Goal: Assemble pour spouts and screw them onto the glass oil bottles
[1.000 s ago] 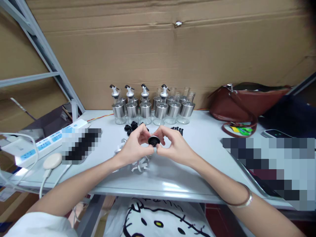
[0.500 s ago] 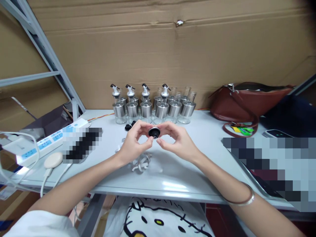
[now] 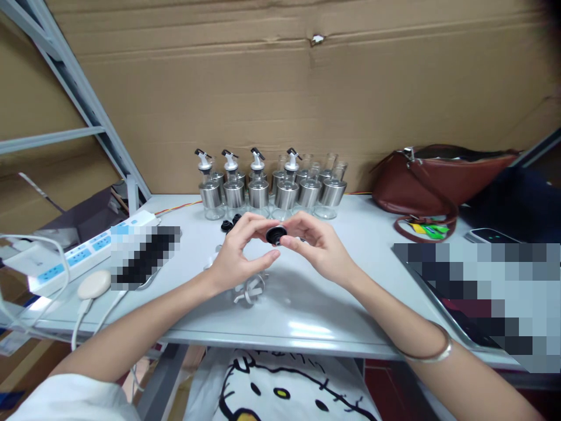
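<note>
A round black ribbed bottle stopper [image 3: 276, 235] is held up between my two hands, its ribbed face towards me. My left hand [image 3: 245, 248] touches its left and upper edge with the fingertips, the thumb stretched out below it. My right hand [image 3: 319, 245] grips it from the right, thumb pressed on the ribbed face and fingers curled behind. Beyond my left hand lie a few more black stoppers [image 3: 227, 226], partly hidden. Below it, white and clear pourer parts [image 3: 249, 290] lie in a loose heap on the table.
Glass bottles [image 3: 286, 194] with steel sleeves stand in rows at the back, several topped with white pourers. At left are a power strip [image 3: 94, 248], a blurred-out phone [image 3: 149, 257] and a white charger [image 3: 94, 285]. A brown bag [image 3: 447, 184] and a pixelated device [image 3: 482, 298] are at right.
My right thumb has moved up and left onto the stopper's ribbed face. My left thumb now sticks out below the stopper, which has tilted slightly.
</note>
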### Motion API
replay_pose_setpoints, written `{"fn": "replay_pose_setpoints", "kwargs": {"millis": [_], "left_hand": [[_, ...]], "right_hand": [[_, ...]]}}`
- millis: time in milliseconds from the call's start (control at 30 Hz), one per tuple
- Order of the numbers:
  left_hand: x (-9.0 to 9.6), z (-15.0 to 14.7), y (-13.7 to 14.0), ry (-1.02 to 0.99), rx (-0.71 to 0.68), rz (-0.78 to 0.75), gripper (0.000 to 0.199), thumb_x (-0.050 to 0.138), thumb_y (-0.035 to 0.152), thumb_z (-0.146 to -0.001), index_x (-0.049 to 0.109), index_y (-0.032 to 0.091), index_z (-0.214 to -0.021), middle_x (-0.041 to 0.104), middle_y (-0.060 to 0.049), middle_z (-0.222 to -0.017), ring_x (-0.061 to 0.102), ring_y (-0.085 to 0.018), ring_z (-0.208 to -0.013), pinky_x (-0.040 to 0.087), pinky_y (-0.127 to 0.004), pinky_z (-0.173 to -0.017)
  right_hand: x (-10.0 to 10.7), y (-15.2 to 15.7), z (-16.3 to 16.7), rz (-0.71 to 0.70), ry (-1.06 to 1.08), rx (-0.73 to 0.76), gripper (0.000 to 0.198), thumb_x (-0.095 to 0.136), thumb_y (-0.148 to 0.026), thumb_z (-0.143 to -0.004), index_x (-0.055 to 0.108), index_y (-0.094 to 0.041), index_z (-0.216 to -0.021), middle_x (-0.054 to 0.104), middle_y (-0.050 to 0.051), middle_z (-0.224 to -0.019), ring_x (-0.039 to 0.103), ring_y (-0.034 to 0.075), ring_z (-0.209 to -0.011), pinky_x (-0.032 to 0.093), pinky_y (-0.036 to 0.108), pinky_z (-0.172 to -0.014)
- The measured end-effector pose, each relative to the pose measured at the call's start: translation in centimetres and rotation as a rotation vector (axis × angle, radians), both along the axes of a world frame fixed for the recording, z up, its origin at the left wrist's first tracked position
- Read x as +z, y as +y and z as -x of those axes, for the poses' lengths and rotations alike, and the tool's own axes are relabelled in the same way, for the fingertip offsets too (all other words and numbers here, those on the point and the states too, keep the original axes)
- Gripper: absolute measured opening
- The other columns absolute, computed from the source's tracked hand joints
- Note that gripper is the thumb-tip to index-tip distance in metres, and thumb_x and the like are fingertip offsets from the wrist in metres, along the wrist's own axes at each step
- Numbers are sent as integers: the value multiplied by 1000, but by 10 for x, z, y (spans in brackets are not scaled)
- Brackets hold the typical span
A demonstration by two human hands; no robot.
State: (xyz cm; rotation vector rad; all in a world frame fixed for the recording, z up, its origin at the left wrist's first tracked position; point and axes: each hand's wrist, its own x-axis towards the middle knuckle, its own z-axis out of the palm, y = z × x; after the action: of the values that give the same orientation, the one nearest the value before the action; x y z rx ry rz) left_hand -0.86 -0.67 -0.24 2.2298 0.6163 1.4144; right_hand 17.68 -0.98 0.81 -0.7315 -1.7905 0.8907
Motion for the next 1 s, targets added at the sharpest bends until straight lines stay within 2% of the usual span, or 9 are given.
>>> {"fn": "replay_pose_setpoints", "kwargs": {"millis": [200, 300, 400, 533, 633, 733, 833, 1000], "left_hand": [[-2, 1, 0, 139, 121, -301, 36, 67, 20, -83, 57, 23, -118, 54, -4, -98, 57, -13, -85, 55, -29, -77], [-3, 0, 1, 54, 123, -253, 35, 67, 20, -83, 55, 21, -116, 54, -4, -97, 58, -12, -85, 55, -28, -75], [-3, 0, 1, -10, 111, -214, 32, 69, 24, -81, 52, 20, -108, 55, -4, -95, 58, -13, -83, 54, -27, -71], [-1, 1, 1, 74, 116, -304, 24, 68, 24, -83, 52, 19, -100, 56, -3, -90, 57, -13, -81, 52, -27, -70], [-1, 1, 0, 119, 126, -309, 24, 66, 23, -84, 52, 19, -102, 55, -2, -90, 57, -14, -81, 51, -28, -72], [-2, 2, 1, 146, 144, -321, 28, 67, 26, -83, 52, 20, -106, 54, -3, -94, 58, -15, -86, 51, -30, -75], [-3, 2, 2, 189, 162, -324, 29, 65, 28, -85, 51, 22, -111, 55, -5, -99, 58, -17, -91, 52, -31, -76], [-4, 3, 4, 248, 183, -315, 32, 62, 25, -87, 50, 21, -116, 55, -6, -101, 58, -18, -95, 51, -32, -80]], "right_hand": [[-4, 0, 0, -143, -96, -74, 19, 66, -27, -79, 58, -20, -95, 68, 3, -85, 67, 17, -77, 53, 33, -75], [-3, 1, 0, -151, -70, -30, 26, 67, -30, -80, 59, -22, -103, 71, 5, -94, 69, 19, -86, 53, 34, -81], [-3, 1, -1, -154, -28, -13, 29, 73, -33, -76, 61, -22, -101, 71, 5, -96, 69, 19, -89, 53, 35, -85], [-3, 1, -1, -142, -15, -2, 34, 77, -35, -72, 63, -22, -100, 72, 4, -97, 70, 20, -90, 55, 36, -87], [-3, 0, 0, -101, -24, -4, 27, 72, -34, -76, 63, -22, -99, 72, 5, -97, 71, 20, -91, 55, 38, -88], [-2, -1, 0, -68, -43, -18, 20, 67, -34, -81, 60, -21, -94, 73, 6, -95, 71, 21, -89, 55, 36, -80], [-2, 0, -2, -65, -88, -74, 21, 64, -38, -82, 54, -20, -81, 72, 7, -88, 70, 21, -82, 54, 32, -68], [-5, 2, -3, -94, -145, -101, 25, 61, -38, -85, 46, -20, -76, 71, 5, -85, 68, 18, -76, 48, 27, -64]]}}
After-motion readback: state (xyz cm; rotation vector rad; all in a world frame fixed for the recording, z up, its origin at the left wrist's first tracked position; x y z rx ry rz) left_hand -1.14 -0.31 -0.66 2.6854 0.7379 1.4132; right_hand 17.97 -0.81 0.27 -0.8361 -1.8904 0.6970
